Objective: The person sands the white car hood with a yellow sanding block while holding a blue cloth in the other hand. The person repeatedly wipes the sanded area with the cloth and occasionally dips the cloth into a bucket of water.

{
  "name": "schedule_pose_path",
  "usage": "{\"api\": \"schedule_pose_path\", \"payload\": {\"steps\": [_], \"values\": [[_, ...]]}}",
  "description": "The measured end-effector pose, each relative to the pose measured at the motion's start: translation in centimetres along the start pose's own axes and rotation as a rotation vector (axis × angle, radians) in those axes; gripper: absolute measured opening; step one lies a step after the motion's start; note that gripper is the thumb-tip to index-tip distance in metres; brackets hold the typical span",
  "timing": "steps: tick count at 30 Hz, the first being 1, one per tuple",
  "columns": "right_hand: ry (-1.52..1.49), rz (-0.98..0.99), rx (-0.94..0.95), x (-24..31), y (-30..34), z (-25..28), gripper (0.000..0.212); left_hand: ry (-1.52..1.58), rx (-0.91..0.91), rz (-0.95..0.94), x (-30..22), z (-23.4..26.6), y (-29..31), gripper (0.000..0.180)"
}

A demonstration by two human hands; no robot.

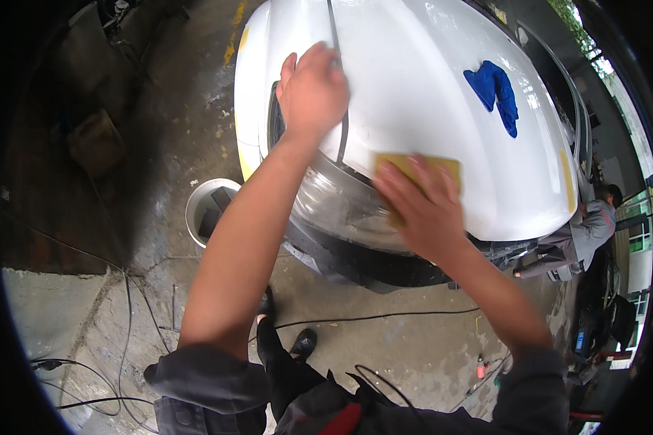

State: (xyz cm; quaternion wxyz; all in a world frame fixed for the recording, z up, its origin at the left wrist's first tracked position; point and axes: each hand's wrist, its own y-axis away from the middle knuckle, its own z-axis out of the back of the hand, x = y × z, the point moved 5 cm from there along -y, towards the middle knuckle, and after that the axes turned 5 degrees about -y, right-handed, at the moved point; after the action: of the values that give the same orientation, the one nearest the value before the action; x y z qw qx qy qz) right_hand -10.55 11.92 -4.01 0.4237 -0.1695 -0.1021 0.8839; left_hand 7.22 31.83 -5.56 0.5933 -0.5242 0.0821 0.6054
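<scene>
White car hood (406,80) seen from above, clock positions taken from the centre of view. At 12 o'clock, the left hand (313,94) lies over the panel seam, fingers loosely bent; its hidden palm leaves any hold undetermined. Between 2 and 3 o'clock, the right hand (424,210) spreads its extended fingers over a yellow pad (449,174) on the hood's edge; whether they grip it cannot be told. Blue cloth (495,90): 2 o'clock; white bucket (191,210): 9 o'clock.
</scene>
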Motion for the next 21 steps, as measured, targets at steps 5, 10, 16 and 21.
{"api": "schedule_pose_path", "payload": {"steps": [5,10,16,21], "values": [[0.188,0.005,-0.042,-1.3,3.8,-1.1,0.058,0.037,-0.012,0.005,-0.8,-1.2,0.3,0.032],[-0.042,0.082,-0.061,1.0,-2.4,-0.5,0.064,0.032,-0.017,-0.011,-0.9,-1.1,0.2,0.031],[0.238,0.087,0.022,-2.8,6.0,-0.8,0.064,0.027,-0.031,0.015,-0.3,-0.9,0.2,0.031],[0.045,0.063,-0.057,1.5,-2.6,-0.8,0.067,0.073,-0.028,-0.004,-1.1,-1.5,0.3,0.031]]}}
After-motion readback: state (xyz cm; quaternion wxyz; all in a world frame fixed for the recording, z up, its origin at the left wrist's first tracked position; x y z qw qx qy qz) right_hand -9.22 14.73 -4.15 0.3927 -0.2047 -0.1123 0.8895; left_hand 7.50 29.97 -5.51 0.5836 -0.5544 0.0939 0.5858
